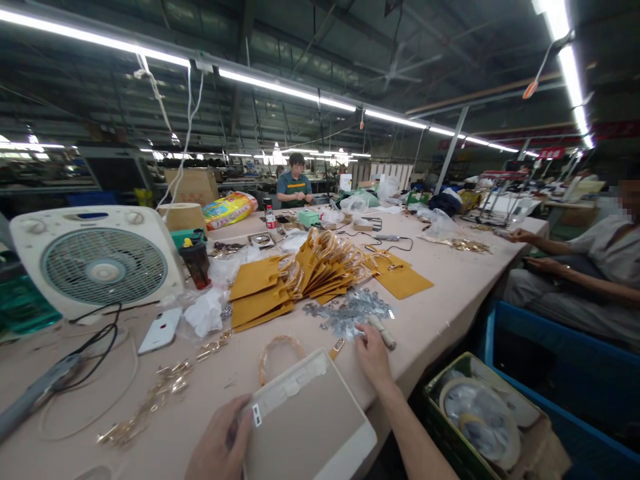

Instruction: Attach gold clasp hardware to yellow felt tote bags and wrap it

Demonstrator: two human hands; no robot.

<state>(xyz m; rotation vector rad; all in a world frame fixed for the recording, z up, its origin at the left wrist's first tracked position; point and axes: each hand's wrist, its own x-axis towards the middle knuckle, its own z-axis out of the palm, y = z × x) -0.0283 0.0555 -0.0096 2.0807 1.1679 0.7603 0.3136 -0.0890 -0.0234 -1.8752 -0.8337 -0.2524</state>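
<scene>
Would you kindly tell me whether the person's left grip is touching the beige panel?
Touching. The head view shows the left grip closed over the left edge of the beige panel, without a gap, beside the white tag.

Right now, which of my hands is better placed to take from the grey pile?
Probably your right hand: it's at the grey pile, while your left hand holds the pale panel.

A single head-worn camera looks forward and down from the near side of the worktable (435,327). The wearer's left hand (227,437) and right hand (374,357) appear close, low in its wide view, which reaches across to a distant co-worker (294,184) and up to the fluorescent tubes (290,89) overhead.
</scene>
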